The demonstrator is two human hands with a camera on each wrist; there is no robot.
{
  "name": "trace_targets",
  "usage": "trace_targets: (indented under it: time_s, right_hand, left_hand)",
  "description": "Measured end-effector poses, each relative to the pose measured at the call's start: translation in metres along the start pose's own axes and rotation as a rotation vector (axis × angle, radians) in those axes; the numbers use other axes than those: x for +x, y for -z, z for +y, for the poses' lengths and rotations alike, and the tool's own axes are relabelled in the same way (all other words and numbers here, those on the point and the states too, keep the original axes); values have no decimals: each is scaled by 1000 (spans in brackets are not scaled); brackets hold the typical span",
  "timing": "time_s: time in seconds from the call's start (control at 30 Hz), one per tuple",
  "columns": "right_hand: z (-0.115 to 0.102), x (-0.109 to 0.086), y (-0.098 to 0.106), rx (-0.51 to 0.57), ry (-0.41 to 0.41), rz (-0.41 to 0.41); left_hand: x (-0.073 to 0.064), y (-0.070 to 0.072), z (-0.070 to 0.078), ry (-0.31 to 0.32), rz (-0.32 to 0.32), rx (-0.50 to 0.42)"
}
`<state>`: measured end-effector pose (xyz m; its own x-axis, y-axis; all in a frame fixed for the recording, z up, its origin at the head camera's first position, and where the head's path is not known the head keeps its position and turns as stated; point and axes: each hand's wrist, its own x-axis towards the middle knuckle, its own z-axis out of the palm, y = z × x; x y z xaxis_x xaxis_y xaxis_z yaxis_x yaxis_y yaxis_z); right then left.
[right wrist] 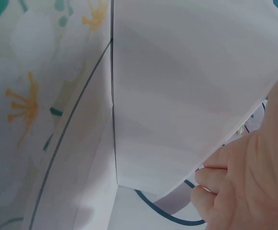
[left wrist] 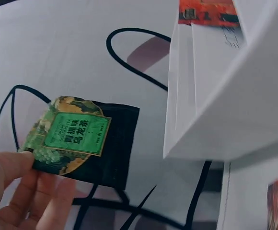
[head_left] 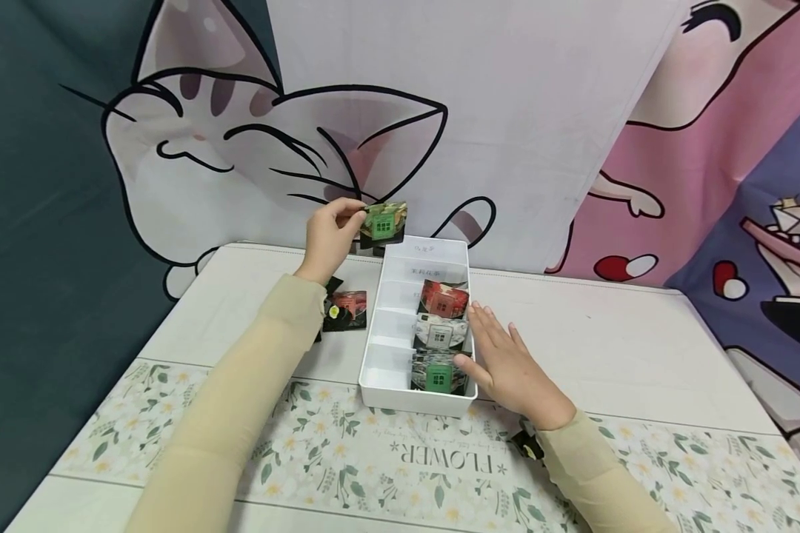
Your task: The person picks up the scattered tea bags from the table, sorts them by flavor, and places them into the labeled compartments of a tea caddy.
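Sachet [head_left: 383, 225] in left hand [head_left: 329, 237] has one corner covered.

Green packet [head_left: 383, 224]: bright green label, gold edging, grape print, black base. Box [head_left: 413, 400] is plain white. Inside: red packet [head_left: 443, 302], silver-white packet [head_left: 438, 335], green-labelled black packet [head_left: 438, 378]. Loose packet [head_left: 355, 305]: red and black. Sleeves [head_left: 216, 414]: plain beige. Tablecloth [head_left: 573, 318]: white, band of white-yellow flowers, green leaves, grey lettering. Backdrop [head_left: 540, 89] shows pale cat, black outlines, pink patches.
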<state>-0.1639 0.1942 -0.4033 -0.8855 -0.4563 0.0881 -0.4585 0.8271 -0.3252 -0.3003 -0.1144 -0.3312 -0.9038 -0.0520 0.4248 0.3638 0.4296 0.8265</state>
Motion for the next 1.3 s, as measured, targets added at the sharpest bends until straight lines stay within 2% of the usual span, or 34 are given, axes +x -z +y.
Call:
trace_targets:
  time_s: [0.37,0.53,0.83,1.1,1.2,1.3]
  right_hand:
    - [0,-1,0,11,-1,2]
    - [-1,-1,0,8,-4,1]
    - [0,-1,0,12,-11,-7]
    - [1,-1,0,20,-15,-4]
    - [1,-1,0,19,-15,-4]
    - [1,0,1,22,-14,-4]
  left_hand:
    - [13,-32,-5,63,-24,-280]
    - [16,-48,-3,102,-41,-339]
    - [14,-68,-5,176,-83,-242]
    - [16,-78,-14,208,-121,-142]
    - [16,-82,-13,220,-137,-110]
    - [17,-84,-12,212,-146,-33]
